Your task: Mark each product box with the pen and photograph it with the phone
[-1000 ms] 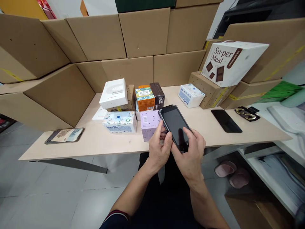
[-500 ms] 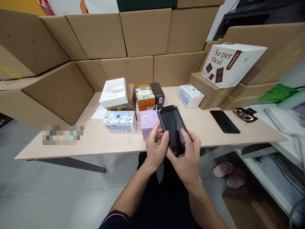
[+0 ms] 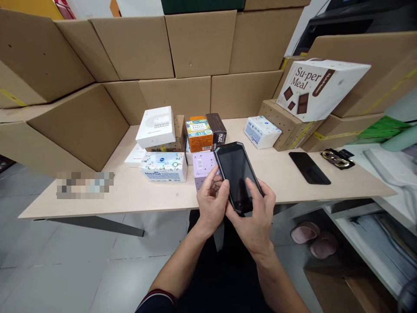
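Note:
I hold a black handheld device (image 3: 235, 171) with a dark screen in both hands, above the front edge of a light wooden table (image 3: 293, 174). My left hand (image 3: 211, 204) grips its left edge, fingers curled around it. My right hand (image 3: 256, 215) wraps its lower right side, with the thumb resting on the screen. Just behind the device lies a small lilac box (image 3: 202, 165).
Small boxes cluster on the table: a white one (image 3: 156, 126), a tissue pack (image 3: 163, 166), an orange carton (image 3: 198, 134), another tissue pack (image 3: 261, 130). A black phone (image 3: 309, 167) lies at right. Cardboard boxes (image 3: 195, 43) wall the back. Slippers (image 3: 311, 237) sit on the floor.
Both hands and the device have shifted slightly left and toward me; the grip is the same.

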